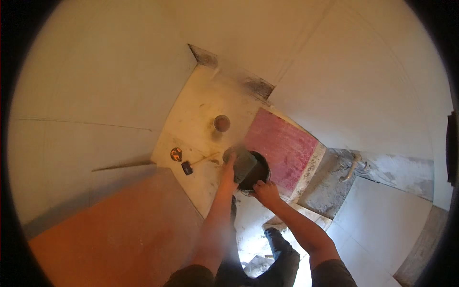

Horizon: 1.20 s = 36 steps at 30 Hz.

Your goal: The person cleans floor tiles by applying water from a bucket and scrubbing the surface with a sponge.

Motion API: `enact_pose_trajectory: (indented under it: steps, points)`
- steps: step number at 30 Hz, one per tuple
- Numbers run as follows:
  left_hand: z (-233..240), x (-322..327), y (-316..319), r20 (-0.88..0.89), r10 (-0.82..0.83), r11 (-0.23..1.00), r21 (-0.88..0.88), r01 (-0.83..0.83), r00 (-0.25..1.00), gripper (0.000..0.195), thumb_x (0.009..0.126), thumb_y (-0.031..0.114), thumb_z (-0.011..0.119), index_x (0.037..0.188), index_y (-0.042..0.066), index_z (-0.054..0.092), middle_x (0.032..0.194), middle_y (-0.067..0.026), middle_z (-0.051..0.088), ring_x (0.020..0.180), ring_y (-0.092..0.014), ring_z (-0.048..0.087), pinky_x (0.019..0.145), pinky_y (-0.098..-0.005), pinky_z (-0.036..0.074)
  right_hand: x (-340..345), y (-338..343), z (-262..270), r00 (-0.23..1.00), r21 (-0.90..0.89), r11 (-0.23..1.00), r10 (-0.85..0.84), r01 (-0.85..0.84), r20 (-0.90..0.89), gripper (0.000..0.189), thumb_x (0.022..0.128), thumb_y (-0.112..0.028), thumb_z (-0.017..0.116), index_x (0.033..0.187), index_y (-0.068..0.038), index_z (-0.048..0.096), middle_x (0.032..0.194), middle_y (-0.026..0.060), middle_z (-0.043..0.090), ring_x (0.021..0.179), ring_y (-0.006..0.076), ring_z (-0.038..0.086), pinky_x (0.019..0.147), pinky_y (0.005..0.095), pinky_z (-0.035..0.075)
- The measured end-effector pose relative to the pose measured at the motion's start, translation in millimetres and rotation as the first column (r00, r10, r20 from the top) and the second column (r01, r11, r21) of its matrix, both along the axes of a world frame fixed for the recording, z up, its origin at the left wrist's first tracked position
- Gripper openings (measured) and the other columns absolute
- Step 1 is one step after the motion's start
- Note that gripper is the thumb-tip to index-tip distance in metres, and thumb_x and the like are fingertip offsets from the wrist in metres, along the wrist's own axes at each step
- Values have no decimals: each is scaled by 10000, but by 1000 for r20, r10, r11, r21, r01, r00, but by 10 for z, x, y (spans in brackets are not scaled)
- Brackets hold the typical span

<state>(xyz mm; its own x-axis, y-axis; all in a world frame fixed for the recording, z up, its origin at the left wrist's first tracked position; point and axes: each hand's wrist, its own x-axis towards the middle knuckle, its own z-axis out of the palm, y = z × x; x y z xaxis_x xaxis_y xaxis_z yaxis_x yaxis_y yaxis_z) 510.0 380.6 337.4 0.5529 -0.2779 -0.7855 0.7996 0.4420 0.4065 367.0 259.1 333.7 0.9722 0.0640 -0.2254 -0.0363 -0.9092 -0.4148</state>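
My left hand (231,163) grips a dark, bucket-like container (244,165), which is tilted over the opening of a black bucket (267,168). The bucket stands on the floor before me, and its contents are too dark to tell. At the bucket's near right rim is my right hand (264,190), its fingers closed on the edge. A rubber mallet (187,168) with a pale handle lies to the left of the bucket. Beside the mallet is an orange and black round tool (176,154). Farther off stands a small round container (222,123) with brownish contents.
A reddish-pink panel (281,147) lies just right of the bucket. Beyond it, a bent pipe (351,168) sticks out by a rough grey patch (321,183). An orange surface (118,222) spans the lower left. Large pale walls surround the floor; my legs are below.
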Motion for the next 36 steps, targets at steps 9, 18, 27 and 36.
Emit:
enact_pose_trajectory:
  steps: [9, 18, 27, 36]
  points:
    - [-846, 1601, 1089, 35, 67, 998, -18, -67, 997, 574, 894, 401, 644, 1288, 18, 477, 1198, -138, 593, 1075, -288, 603, 884, -415, 520, 1501, 577, -1201, 986, -18, 999, 27, -30, -165, 386, 743, -460, 716, 827, -89, 652, 879, 86, 599, 743, 303, 649, 629, 445, 517]
    - [-1085, 1811, 1904, 41, 196, 978, 69, -198, 980, 504, 911, 407, 616, 1223, 23, 525, 1128, -130, 628, 994, -261, 646, 843, -390, 547, 2174, 714, -1883, 939, -160, 983, 29, -89, -343, 486, 744, -571, 664, 874, -103, 669, 869, 76, 613, 785, 268, 659, 632, 442, 516]
    - [-1135, 1773, 1883, -61, 243, 970, 41, -241, 968, 495, 913, 408, 614, 1244, 48, 538, 1181, -124, 619, 1043, -264, 626, 899, -395, 529, 2548, 631, -2014, 856, -209, 950, 97, -232, -508, 615, 754, -686, 576, 938, -110, 691, 947, 78, 646, 874, 266, 662, 668, 478, 509]
    - [-827, 1670, 1582, -30, 159, 987, -10, -159, 987, 521, 902, 427, 619, 1240, 41, 527, 1136, -120, 626, 1014, -261, 633, 875, -391, 533, 2701, 585, -1937, 819, -240, 945, 47, -223, -572, 613, 708, -686, 630, 850, -98, 721, 858, 94, 682, 831, 265, 680, 650, 420, 526]
